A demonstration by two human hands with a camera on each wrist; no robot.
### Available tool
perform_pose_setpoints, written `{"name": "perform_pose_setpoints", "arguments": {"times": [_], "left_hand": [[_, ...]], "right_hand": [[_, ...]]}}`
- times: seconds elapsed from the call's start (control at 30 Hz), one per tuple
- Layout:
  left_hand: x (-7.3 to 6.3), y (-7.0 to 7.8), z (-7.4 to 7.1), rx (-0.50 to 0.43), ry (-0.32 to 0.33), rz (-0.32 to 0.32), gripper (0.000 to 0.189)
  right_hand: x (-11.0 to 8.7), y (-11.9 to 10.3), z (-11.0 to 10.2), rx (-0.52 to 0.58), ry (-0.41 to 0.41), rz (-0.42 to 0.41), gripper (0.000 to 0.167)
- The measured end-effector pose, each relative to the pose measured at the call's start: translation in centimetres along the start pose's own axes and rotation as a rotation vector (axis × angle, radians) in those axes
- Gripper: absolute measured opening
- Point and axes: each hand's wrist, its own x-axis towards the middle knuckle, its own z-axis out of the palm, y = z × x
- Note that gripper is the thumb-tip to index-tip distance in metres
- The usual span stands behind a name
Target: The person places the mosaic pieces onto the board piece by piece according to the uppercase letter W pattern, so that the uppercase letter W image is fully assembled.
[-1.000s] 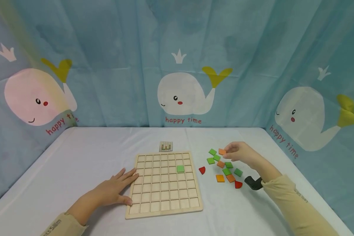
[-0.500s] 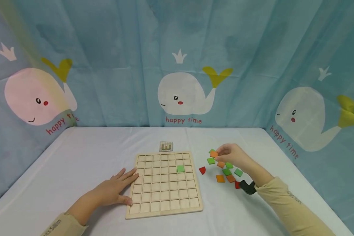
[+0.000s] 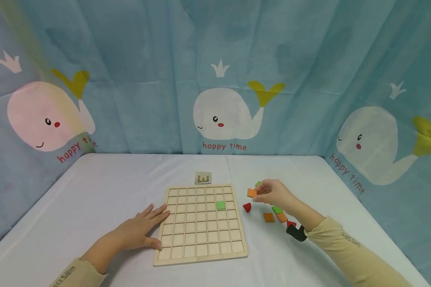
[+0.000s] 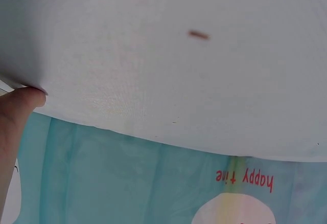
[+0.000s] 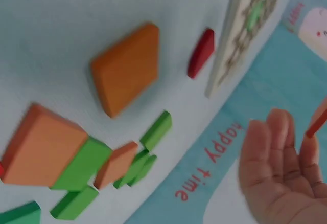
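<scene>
A wooden grid board (image 3: 201,227) lies on the table, with one green square tile (image 3: 220,205) in a cell toward its upper right. My left hand (image 3: 138,229) rests on the board's left edge, fingers spread and straight. Just right of the board, my right hand (image 3: 274,195) pinches an orange square tile (image 3: 252,193) between fingertips, held up off the cloth. In the right wrist view that orange tile (image 5: 318,119) shows only partly at the right border. Below the right hand lie a red quarter-round piece (image 3: 247,207) and another orange tile (image 3: 269,217).
A small pattern card (image 3: 203,178) lies behind the board. Several loose green and orange tiles (image 5: 76,162) are scattered right of it, partly hidden by my right hand in the head view. A black strap-like piece (image 3: 296,232) sits at my right wrist. A printed curtain (image 3: 147,99) surrounds the table.
My right hand has moved left and toward the board, carrying the orange tile from the far side of the loose pieces. My left hand has stayed put on the board.
</scene>
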Motion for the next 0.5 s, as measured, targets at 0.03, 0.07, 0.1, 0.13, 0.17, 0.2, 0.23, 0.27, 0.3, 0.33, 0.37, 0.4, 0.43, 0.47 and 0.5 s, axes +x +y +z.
{"name": "perform_pose_setpoints", "arguments": {"times": [0.03, 0.07, 0.1, 0.13, 0.17, 0.2, 0.23, 0.27, 0.3, 0.33, 0.37, 0.4, 0.43, 0.47, 0.5], "left_hand": [[0.0, 0.0, 0.0, 0.002, 0.000, -0.001, 0.098], [0.0, 0.0, 0.0, 0.004, 0.000, -0.002, 0.098], [0.0, 0.0, 0.1, 0.006, 0.000, -0.003, 0.098], [0.0, 0.0, 0.0, 0.008, -0.001, -0.005, 0.098], [0.0, 0.0, 0.0, 0.009, -0.001, -0.007, 0.098], [0.0, -0.1, 0.0, 0.011, -0.002, -0.008, 0.098], [0.0, -0.1, 0.0, 0.013, -0.002, -0.008, 0.098], [0.0, -0.1, 0.0, 0.013, -0.002, -0.008, 0.098], [0.0, -0.2, 0.1, 0.012, -0.003, -0.006, 0.098], [0.0, -0.2, 0.1, 0.013, -0.002, -0.004, 0.098], [0.0, -0.2, 0.1, 0.015, -0.003, -0.002, 0.098], [0.0, -0.2, 0.1, 0.017, -0.003, 0.000, 0.098], [0.0, -0.2, 0.1, 0.018, -0.003, 0.000, 0.097], [0.0, -0.2, 0.1, 0.017, -0.004, -0.001, 0.097], [0.1, -0.2, 0.1, 0.016, -0.006, -0.001, 0.097]], "right_hand": [[0.0, 0.0, 0.2, 0.014, -0.005, -0.005, 0.023], [0.0, 0.0, 0.3, 0.020, -0.008, -0.009, 0.022], [0.1, 0.1, 0.5, 0.021, -0.014, -0.019, 0.023], [0.1, 0.1, 0.7, 0.024, -0.015, -0.023, 0.023], [0.2, 0.2, 0.9, 0.019, -0.014, -0.026, 0.023], [0.2, 0.3, 1.2, 0.016, -0.009, -0.029, 0.022], [0.3, 0.3, 1.4, 0.014, -0.004, -0.031, 0.023], [0.3, 0.4, 1.7, 0.009, 0.002, -0.032, 0.023], [0.3, 0.6, 2.0, 0.008, 0.004, -0.036, 0.024], [0.3, 0.7, 2.2, 0.011, 0.004, -0.036, 0.024], [0.3, 0.8, 2.5, 0.008, 0.002, -0.041, 0.024], [0.3, 0.9, 2.8, 0.010, -0.001, -0.045, 0.025], [0.3, 0.9, 3.0, 0.010, -0.005, -0.048, 0.025], [0.3, 1.0, 3.2, 0.007, -0.010, -0.055, 0.025], [0.3, 1.1, 3.4, 0.006, -0.016, -0.059, 0.026]]}}
